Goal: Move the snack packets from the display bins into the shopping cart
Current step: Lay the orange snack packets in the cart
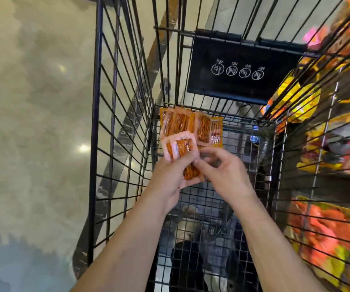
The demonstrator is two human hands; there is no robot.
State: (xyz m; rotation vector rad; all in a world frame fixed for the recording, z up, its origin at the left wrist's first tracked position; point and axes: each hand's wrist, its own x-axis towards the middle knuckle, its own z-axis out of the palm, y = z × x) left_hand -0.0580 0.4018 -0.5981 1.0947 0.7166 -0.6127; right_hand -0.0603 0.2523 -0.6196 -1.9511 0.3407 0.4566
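Both my hands are inside the black wire shopping cart (123, 114), above its mesh floor. My left hand (170, 175) grips a bunch of small orange snack packets (180, 147), one of which pokes out below the fingers. Several more orange packets (199, 127) lie flat in the cart's far left corner, just beyond my hands. My right hand (222, 171) is beside the left, its fingertips touching the held packets at their lower edge. Whether it pinches one is unclear.
A black child-seat flap (243, 68) with white warning icons hangs at the cart's far end. Display bins with yellow and orange snack bags (321, 234) stand right of the cart, seen through its wires. Pale polished floor (33, 123) lies to the left.
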